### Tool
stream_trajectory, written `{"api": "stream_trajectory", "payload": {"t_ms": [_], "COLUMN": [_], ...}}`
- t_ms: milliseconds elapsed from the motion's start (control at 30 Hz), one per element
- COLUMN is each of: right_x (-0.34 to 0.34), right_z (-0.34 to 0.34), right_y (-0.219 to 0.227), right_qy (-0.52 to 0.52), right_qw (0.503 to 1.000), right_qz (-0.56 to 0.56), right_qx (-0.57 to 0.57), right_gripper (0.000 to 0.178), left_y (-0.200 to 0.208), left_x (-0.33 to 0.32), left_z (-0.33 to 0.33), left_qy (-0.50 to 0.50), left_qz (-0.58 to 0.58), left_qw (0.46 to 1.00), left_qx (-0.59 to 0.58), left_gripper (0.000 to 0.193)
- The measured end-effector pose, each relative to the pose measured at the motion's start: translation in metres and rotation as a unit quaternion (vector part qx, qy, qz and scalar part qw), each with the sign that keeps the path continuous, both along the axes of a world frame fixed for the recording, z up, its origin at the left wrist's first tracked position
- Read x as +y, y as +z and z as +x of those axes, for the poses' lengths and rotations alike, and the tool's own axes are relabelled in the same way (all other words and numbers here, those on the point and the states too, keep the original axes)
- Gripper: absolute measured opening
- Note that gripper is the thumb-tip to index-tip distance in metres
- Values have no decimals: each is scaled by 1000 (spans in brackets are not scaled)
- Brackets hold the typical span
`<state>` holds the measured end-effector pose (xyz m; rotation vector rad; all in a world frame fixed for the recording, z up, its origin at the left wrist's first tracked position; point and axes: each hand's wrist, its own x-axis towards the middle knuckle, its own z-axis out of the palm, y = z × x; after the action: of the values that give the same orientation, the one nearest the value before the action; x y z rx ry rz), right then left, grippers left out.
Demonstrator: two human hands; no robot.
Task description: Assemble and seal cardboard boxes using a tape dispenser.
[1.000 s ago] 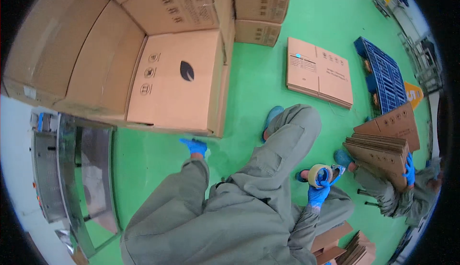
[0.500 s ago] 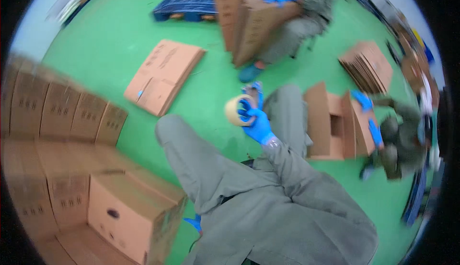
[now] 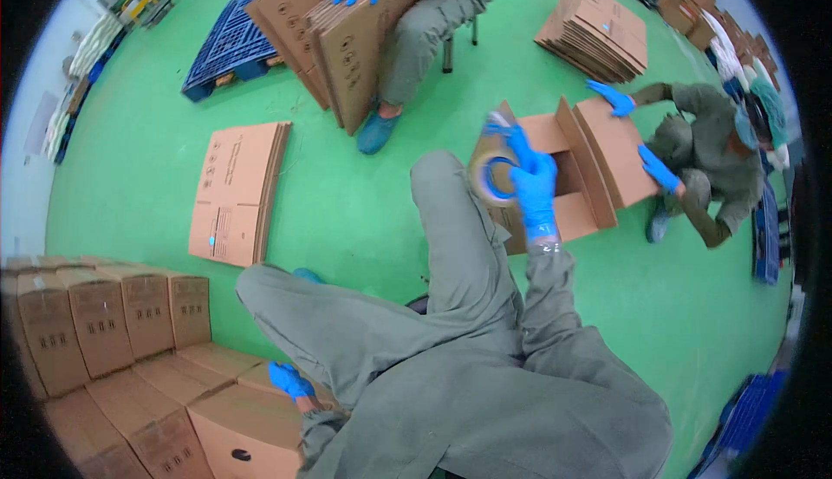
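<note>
My right hand (image 3: 535, 191), in a blue glove, grips a hand-held tape dispenser (image 3: 497, 129) with a wide roll of tape (image 3: 487, 174) on it. It is raised in front of an open cardboard box (image 3: 582, 214), overlapping its near left flaps; whether they touch I cannot tell. At my left side, my left hand (image 3: 291, 381) hangs low beside a closed carton (image 3: 243, 414). Its gloved fingers are loosely bent and apart, with nothing seen in them. A co-worker's gloved hands (image 3: 660, 169) rest on the open box's right side and flap.
Closed cartons (image 3: 139, 306) are stacked at the lower left. Flat cartons (image 3: 234, 188) lie on the green floor ahead left, and another pile (image 3: 598, 32) at the far right. A seated co-worker (image 3: 425, 37) holds upright flat cartons (image 3: 355, 63) near a blue pallet (image 3: 227, 45).
My view has turned to the right. My right hand has carried the tape dispenser over to the open box. My left hand, barely showing before, has come further into view.
</note>
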<state>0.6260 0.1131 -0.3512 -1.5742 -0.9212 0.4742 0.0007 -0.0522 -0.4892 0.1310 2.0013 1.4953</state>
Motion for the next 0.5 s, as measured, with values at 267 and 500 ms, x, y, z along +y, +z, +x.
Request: {"api": "stream_trajectory", "payload": {"t_ms": [267, 500], "right_x": [19, 73], "right_z": [56, 55], "right_y": [-104, 18], "right_qy": [-97, 3], "right_qw": [945, 984], "right_qz": [-240, -48], "right_qx": [-200, -171], "right_gripper": [18, 17], "left_y": [-51, 45], "left_x": [7, -62], "left_z": [-14, 20], "left_qy": [-101, -13], "left_qz": [81, 81], "left_qw": [988, 991], "left_qx": [89, 105], "left_gripper": [25, 29]}}
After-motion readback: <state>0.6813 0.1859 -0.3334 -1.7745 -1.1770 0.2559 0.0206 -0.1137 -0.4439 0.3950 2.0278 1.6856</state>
